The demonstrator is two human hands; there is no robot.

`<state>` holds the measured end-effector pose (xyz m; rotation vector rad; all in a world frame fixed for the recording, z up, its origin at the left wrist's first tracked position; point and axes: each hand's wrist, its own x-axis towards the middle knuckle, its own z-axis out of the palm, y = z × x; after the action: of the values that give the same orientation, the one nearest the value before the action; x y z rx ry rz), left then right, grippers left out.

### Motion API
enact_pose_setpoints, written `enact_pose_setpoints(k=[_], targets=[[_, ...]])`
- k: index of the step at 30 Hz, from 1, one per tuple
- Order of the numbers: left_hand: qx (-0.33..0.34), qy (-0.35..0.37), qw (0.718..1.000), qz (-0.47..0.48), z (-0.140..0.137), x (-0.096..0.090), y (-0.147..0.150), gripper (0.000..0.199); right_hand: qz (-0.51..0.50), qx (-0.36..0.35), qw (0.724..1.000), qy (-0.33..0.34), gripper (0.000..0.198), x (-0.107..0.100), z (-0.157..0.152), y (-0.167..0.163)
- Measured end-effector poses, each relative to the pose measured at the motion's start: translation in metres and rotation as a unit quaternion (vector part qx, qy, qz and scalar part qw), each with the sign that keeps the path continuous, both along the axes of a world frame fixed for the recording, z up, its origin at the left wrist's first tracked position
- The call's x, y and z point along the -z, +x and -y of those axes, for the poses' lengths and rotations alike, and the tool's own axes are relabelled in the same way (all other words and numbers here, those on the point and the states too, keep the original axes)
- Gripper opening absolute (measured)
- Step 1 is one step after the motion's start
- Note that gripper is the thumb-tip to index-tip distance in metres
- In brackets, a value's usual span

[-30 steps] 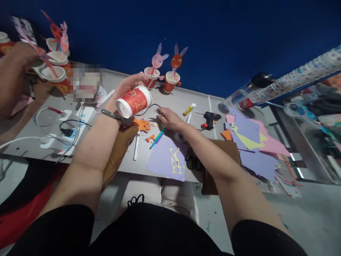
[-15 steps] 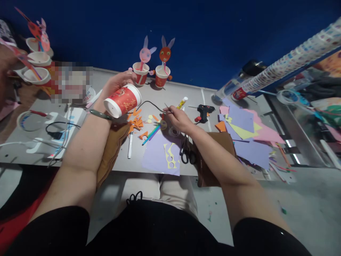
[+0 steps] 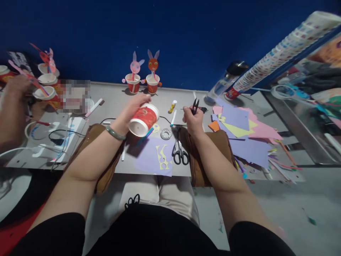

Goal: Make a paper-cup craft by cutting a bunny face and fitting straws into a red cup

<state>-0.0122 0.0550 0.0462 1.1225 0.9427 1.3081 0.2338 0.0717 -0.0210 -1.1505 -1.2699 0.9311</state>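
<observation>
My left hand [image 3: 133, 108] is wrapped around a red paper cup [image 3: 145, 118] with a printed pattern. The cup is tilted on its side above the table, its white bottom towards me. In my right hand [image 3: 193, 120] is a black tool [image 3: 195, 106] with two pointed tips; whether it is tweezers or small scissors is unclear. Just beyond that hand lies a glue gun [image 3: 203, 109], mostly hidden. Black-handled scissors [image 3: 181, 157], a tape roll [image 3: 166, 133], a marker [image 3: 173, 119] and a glue stick [image 3: 173, 106] lie between my hands.
Two rabbit-figure cups [image 3: 132, 85] stand against the blue wall. Purple paper [image 3: 147, 154] lies before me, more coloured paper [image 3: 234, 119] at right, near a bottle [image 3: 222, 85] and a tall cup stack [image 3: 274, 60]. Power strips [image 3: 69, 137] and another person's hand [image 3: 17, 87] are at left.
My right hand has moved right, from above the table's middle to near the glue gun, with its tool's tips now upward. The cup has shifted right and slightly down in view.
</observation>
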Motion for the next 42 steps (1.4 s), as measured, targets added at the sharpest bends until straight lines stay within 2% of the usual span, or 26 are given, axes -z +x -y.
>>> enact_pose_setpoints(k=[2,4,6,8,10,14,19,23,26,31,34,36,38,42], targets=[[0.028,-0.002,1.0,-0.002,0.004,0.011,0.015,0.032,-0.067,-0.048,0.996,-0.037,0.056,-0.006,0.013,-0.013],[0.05,0.027,0.998,-0.005,0.006,0.02,0.025,0.039,-0.074,-0.137,0.984,-0.085,0.056,-0.012,0.026,-0.025],[0.043,0.059,0.997,-0.005,0.007,0.026,0.031,0.045,-0.066,-0.214,0.967,-0.119,0.062,-0.016,0.036,-0.033],[0.037,0.078,0.996,-0.018,0.007,0.031,0.035,0.049,-0.07,-0.264,0.952,-0.136,0.062,-0.017,0.042,-0.035],[0.038,0.088,0.995,-0.038,0.007,0.034,0.038,0.052,-0.079,-0.283,0.946,-0.134,0.059,-0.017,0.043,-0.034],[0.056,0.099,0.991,-0.071,0.01,0.037,0.036,0.049,-0.085,-0.248,0.962,-0.08,0.055,-0.014,0.039,-0.027],[0.134,0.104,0.979,-0.109,0.01,0.045,0.027,0.045,-0.054,-0.206,0.977,-0.019,0.052,-0.012,0.037,-0.023],[0.066,0.104,0.989,-0.082,0.009,0.051,0.023,0.04,-0.059,-0.164,0.985,-0.004,0.055,-0.013,0.036,-0.022],[0.034,0.095,0.992,-0.07,0.011,0.054,0.022,0.047,-0.06,-0.127,0.99,-0.007,0.055,-0.016,0.036,-0.02],[0.092,0.064,0.988,-0.104,0.015,0.058,0.028,0.078,-0.017,-0.112,0.993,0.016,0.053,-0.019,0.041,-0.018],[0.118,0.052,0.986,-0.106,0.017,0.058,0.033,0.077,-0.002,-0.099,0.994,0.04,0.05,-0.017,0.044,-0.019],[0.135,0.045,0.987,-0.078,0.019,0.057,0.035,0.074,-0.03,-0.084,0.995,0.039,0.056,-0.015,0.043,-0.018],[0.15,0.035,0.987,-0.039,0.02,0.055,0.035,0.075,-0.078,-0.093,0.993,0.011,0.066,-0.012,0.04,-0.017],[0.181,0.007,0.983,0.031,0.023,0.053,0.033,0.077,-0.141,-0.184,0.971,-0.058,0.077,-0.013,0.035,-0.015]])
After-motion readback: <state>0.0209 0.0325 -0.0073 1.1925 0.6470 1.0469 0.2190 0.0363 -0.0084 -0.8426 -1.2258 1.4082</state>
